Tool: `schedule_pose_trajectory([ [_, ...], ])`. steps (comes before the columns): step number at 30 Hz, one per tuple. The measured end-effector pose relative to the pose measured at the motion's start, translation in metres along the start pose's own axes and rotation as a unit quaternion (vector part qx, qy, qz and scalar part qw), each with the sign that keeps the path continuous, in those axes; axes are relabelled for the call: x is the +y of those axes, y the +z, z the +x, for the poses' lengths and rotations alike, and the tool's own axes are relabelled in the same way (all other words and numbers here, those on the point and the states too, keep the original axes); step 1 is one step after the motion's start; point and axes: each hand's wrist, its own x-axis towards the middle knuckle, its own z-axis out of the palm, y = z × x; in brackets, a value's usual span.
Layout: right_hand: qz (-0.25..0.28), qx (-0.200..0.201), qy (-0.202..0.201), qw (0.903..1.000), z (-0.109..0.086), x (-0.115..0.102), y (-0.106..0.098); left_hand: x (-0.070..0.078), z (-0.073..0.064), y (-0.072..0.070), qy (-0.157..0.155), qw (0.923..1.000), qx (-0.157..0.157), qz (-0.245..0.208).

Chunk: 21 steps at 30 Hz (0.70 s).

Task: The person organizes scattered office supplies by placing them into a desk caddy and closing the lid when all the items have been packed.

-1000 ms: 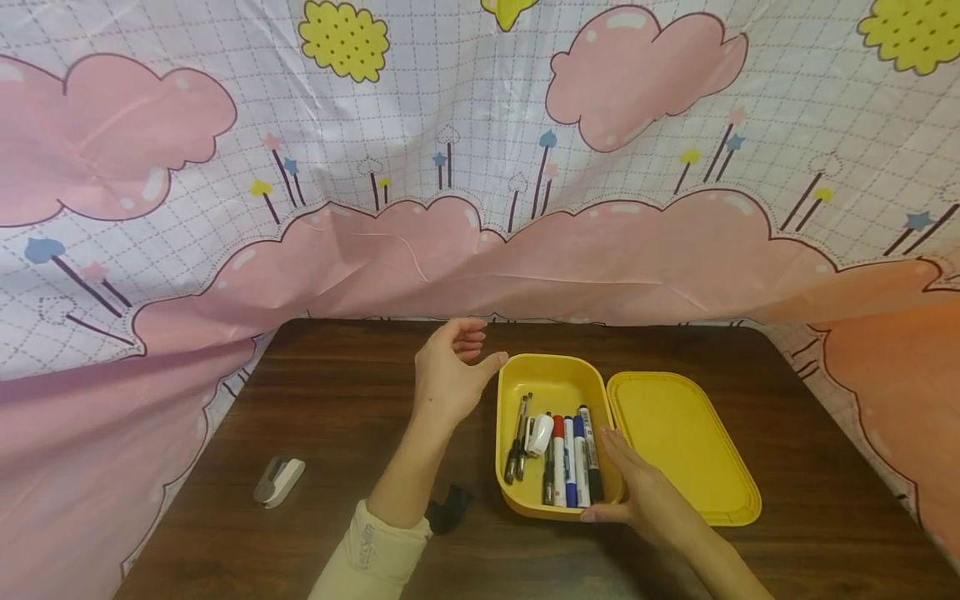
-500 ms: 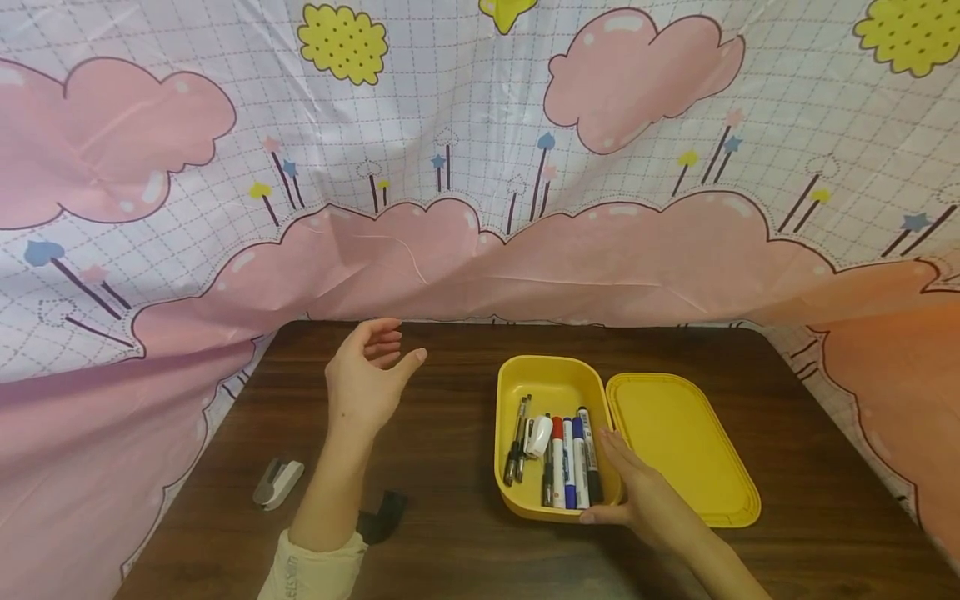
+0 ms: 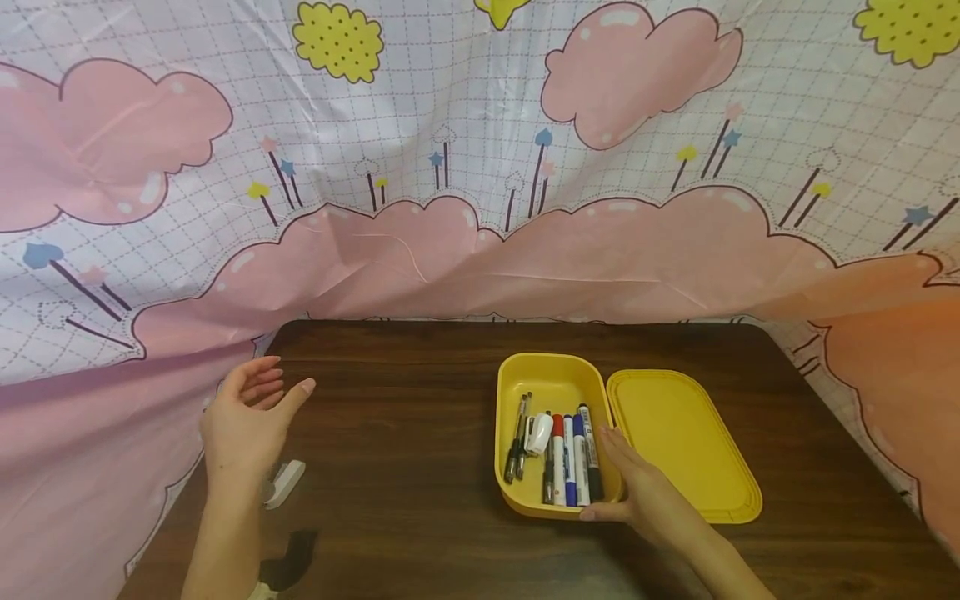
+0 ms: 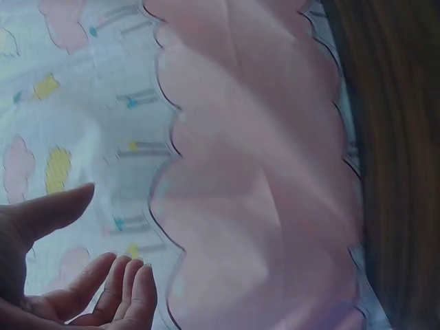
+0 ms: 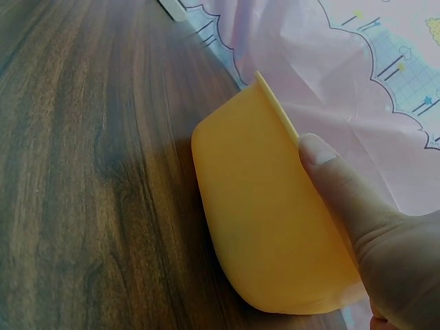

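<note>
A yellow plastic box [image 3: 551,375] stands uncovered on the dark wooden table. My right hand [image 3: 648,492] holds its near right corner, thumb at the front rim and fingers along the right side. In the right wrist view the thumb [image 5: 344,185] lies against the wall near the rim. Inside are several markers [image 3: 570,458], thin black pens [image 3: 516,446] and a small white stapler-like item [image 3: 539,433]. My left hand [image 3: 243,421] hovers over the table's left side, fingers loosely bent and holding nothing. Just beyond its wrist lies a small white stapler [image 3: 286,483], partly hidden.
The yellow lid [image 3: 686,446] lies flat right beside the box. A patterned cloth [image 3: 480,250] with pink clouds hangs behind the table [image 3: 390,433] and down its sides. A black strap-like piece [image 3: 291,560] shows at my left wrist.
My left hand has moved left from beside the box, across the table to near the white stapler. My right hand, the box and its contents stay put.
</note>
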Motion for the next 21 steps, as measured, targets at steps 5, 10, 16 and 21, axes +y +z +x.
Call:
schedule_pose_trajectory([
  [5,0.004,0.003,-0.003,1.0000,0.000,0.000,-0.001,-0.023,0.000,-0.011,-0.035,0.9992,0.009,0.015],
  [10,0.005,0.003,-0.006,1.0000,-0.001,0.001,0.000,-0.042,-0.003,-0.018,-0.059,0.9976,-0.005,0.037],
  [16,0.004,0.007,-0.006,1.0000,0.000,0.001,0.000,-0.064,-0.006,-0.023,-0.063,0.9970,-0.011,0.043],
  [21,0.008,0.003,-0.004,1.0000,0.000,0.000,-0.001,-0.085,-0.008,-0.027,-0.082,0.9937,-0.031,0.069],
])
